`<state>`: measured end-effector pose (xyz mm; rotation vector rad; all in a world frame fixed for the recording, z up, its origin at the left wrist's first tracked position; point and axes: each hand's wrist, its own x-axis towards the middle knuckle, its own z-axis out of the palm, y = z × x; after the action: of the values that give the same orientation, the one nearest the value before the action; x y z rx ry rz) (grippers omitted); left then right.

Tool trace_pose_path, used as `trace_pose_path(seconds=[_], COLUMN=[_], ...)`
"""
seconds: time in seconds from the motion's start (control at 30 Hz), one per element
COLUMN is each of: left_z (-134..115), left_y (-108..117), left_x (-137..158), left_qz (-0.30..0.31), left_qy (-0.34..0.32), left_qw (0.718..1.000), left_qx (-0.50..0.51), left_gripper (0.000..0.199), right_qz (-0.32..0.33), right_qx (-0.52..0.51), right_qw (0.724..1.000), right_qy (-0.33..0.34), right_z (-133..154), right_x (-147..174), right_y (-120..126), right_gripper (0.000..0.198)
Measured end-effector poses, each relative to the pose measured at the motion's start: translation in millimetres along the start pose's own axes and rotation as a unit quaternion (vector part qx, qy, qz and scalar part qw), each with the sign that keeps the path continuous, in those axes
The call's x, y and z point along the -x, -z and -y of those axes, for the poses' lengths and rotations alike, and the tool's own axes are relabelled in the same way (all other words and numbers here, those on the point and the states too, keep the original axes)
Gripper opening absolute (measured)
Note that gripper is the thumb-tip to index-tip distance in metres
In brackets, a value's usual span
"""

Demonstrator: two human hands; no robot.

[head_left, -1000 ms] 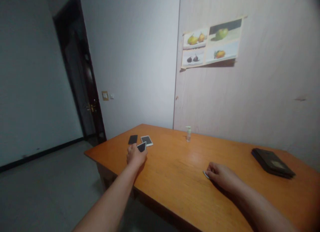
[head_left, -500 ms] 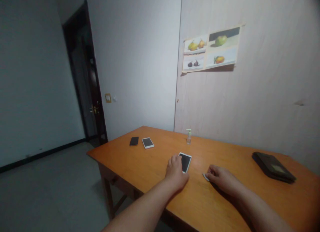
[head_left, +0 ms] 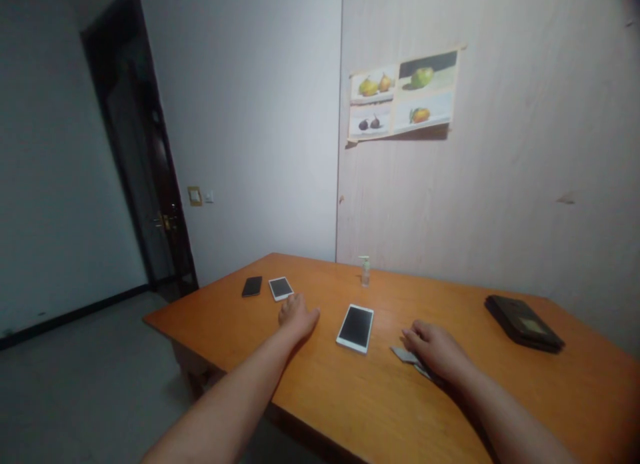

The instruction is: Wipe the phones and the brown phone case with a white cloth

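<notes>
The left hand [head_left: 299,319], loosely spread, has moved to the far white phone [head_left: 281,289], leaving the near phone [head_left: 355,328] free; the right hand [head_left: 431,345] holds a grey cloth [head_left: 405,355].

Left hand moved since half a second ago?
Yes: the left hand has moved left, away from the pump bottle, toward the farther white phone.

An orange-brown wooden desk [head_left: 400,411] carries several things. Toward its far left corner lie a black smartphone [head_left: 252,287] and, just beside it, a smaller white smartphone [head_left: 281,289]. A larger white smartphone [head_left: 355,328] lies screen up mid-desk. A clear pump bottle [head_left: 365,275] stands near the back edge; grey cloth [head_left: 406,355] lies under the right hand [head_left: 434,347], and a dark brown flat case [head_left: 524,323] farther right.
</notes>
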<state>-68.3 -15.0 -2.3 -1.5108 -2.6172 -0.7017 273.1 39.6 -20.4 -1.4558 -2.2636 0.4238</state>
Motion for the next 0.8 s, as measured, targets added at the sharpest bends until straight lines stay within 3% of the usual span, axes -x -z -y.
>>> trace_pose_path(seconds=[0.13, 0.3, 0.5, 0.67, 0.8], left_z=[18, 34, 46, 37, 14], left_y=[1, -2, -1, -1, -7], left_x=[-31, -62, -86, -92, -86], left_qz=[-0.026, -0.042, -0.050, -0.052, -0.037], left_qy=[0.071, 0.140, 0.170, 0.176, 0.132], left_qw=[0.997, 0.989, 0.984, 0.983, 0.991], left_qx=[-0.025, -0.035, -0.033, -0.020, -0.001], left_gripper=[0.057, 0.074, 0.081, 0.072, 0.066], right_qz=[0.008, 0.020, 0.015, 0.018, 0.008], right_qx=[-0.005, -0.007, -0.003, 0.010, 0.019], right_qw=[1.000, 1.000, 1.000, 1.000, 1.000], right_qy=[0.005, 0.004, 0.001, -0.009, -0.020], right_z=[-6, -10, -9, -4, 1], right_x=[-3, -4, -3, -1, 0], right_y=[-5, -9, -9, -6, -4], right_gripper=[0.041, 0.040, 0.039, 0.037, 0.036])
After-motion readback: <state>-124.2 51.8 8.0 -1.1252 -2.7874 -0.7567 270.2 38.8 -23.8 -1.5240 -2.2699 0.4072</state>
